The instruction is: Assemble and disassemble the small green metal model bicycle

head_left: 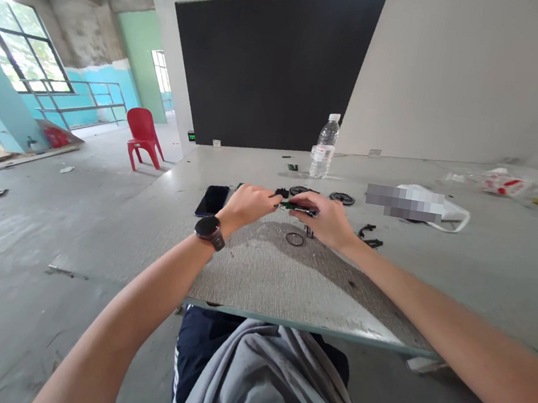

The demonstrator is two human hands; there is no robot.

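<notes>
Both hands meet over the middle of the grey table. My left hand, with a dark watch on its wrist, has its fingers closed at a small dark part near its fingertips. My right hand is closed on a small green and black piece, which lies between the two hands. Its exact shape is too small to make out. Behind the hands are two black wheel-like rings, one of them to the right. A thin black ring lies nearer the front edge.
A phone lies left of my hands. Behind them stands a water bottle. Small black parts and a white bag-like item are on the right. A red chair stands beyond the table.
</notes>
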